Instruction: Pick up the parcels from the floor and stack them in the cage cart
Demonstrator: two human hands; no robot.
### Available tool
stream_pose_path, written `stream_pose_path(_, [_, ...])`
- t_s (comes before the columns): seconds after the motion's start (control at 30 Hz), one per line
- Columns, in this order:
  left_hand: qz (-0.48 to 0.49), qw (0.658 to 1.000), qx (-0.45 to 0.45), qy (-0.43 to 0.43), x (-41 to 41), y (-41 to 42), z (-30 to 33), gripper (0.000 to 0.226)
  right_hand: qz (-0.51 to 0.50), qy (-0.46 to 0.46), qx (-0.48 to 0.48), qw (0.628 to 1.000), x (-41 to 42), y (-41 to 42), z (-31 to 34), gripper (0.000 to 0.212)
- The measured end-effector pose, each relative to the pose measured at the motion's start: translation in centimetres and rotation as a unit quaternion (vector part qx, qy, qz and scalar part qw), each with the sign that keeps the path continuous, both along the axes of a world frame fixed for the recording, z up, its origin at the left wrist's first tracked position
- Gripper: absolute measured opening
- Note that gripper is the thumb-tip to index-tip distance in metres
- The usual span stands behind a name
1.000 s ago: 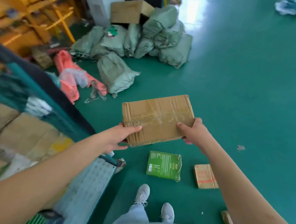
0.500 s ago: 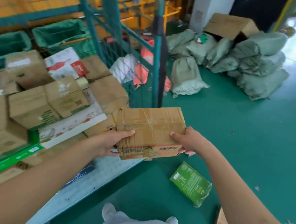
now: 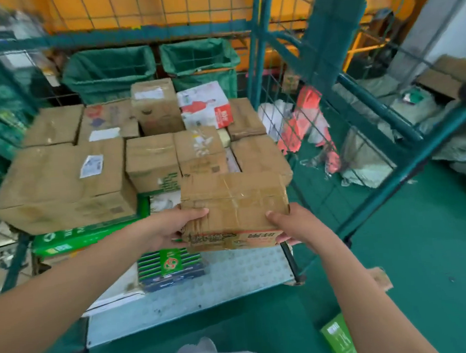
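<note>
Both hands held a taped cardboard parcel (image 3: 232, 204) over the front of the cage cart's pale studded deck (image 3: 233, 275). The left hand (image 3: 172, 230) had its grip closed on the parcel's left end, thumb lying across the top face and the fingers hidden beneath; the right hand (image 3: 293, 224) gripped the right end the same way, thumb on top and fingertips showing under the lower edge. The parcel sat roughly level, its printed front face turned toward the person, and whether it touched anything below could not be told. Behind it the cart was already loaded with brown cartons: a large carton with a white label (image 3: 61, 185) on the left, two smaller cartons (image 3: 153, 162) side by side in the middle, another carton (image 3: 261, 157) just behind the held parcel, and a red-and-white printed box (image 3: 204, 104) farther back. A flat green box (image 3: 90, 236) lay under the large carton, and a dark blue and green striped package (image 3: 169, 269) rested on the deck just below the left hand. The cart's teal wire side panel (image 3: 332, 114) stood to the right. On the green floor (image 3: 426, 273) near the right forearm lay a small green parcel (image 3: 339, 339), partly cut off by the frame's lower edge.
</note>
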State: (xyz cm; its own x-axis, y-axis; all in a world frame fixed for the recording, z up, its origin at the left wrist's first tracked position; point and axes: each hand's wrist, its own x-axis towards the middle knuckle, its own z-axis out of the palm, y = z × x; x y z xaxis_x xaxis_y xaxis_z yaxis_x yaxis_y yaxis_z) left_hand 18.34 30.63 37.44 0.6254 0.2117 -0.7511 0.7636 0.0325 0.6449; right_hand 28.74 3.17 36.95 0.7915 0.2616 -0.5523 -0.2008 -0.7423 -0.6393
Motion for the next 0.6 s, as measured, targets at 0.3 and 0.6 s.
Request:
stream_pose_path(0.3, [0.005, 1.0, -0.026, -0.001, 3.3, 7.8, 0.0, 0.044, -0.003, 0.002, 0.016, 1.0, 3.4, 7.4, -0.8, 0.052])
stream_pose_path(0.6, [0.015, 0.996, -0.089, -0.004, 10.1, 9.2, -1.2, 0.051, -0.029, -0.016, -0.024, 0.999, 11.7, 9.2, -0.8, 0.087])
